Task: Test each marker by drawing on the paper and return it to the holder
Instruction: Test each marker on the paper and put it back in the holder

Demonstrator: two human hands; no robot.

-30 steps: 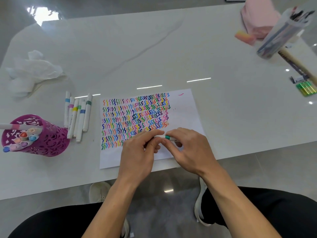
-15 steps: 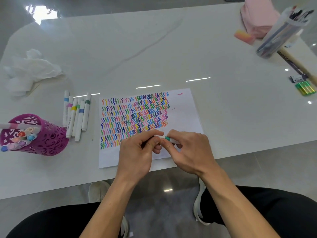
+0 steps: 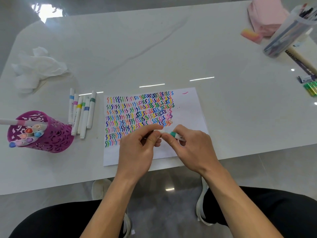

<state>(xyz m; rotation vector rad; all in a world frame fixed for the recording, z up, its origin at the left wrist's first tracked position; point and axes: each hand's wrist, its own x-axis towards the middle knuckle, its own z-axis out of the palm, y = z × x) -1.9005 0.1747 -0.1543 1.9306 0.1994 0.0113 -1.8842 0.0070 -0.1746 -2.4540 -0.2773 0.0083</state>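
A white marker with a teal band (image 3: 173,134) is held level over the lower part of the paper (image 3: 187,109). My right hand (image 3: 192,148) grips its body and my left hand (image 3: 139,148) pinches its left end, which looks like the cap. The paper is covered in rows of coloured zigzag marks. The purple cut-out holder (image 3: 51,134) stands at the left with several markers in it. Several more white markers (image 3: 82,114) lie side by side between the holder and the paper.
Crumpled white tissue (image 3: 36,67) lies at the far left. At the far right stand a clear pen cup (image 3: 289,30), a pink pouch (image 3: 267,16), a pink eraser (image 3: 251,35), a long wooden stick (image 3: 303,62) and green highlighters (image 3: 311,88). The table edge runs just under my wrists.
Both hands stay on the teal-banded marker in nearly the same place. The white end between my fingers shows a little more than before.
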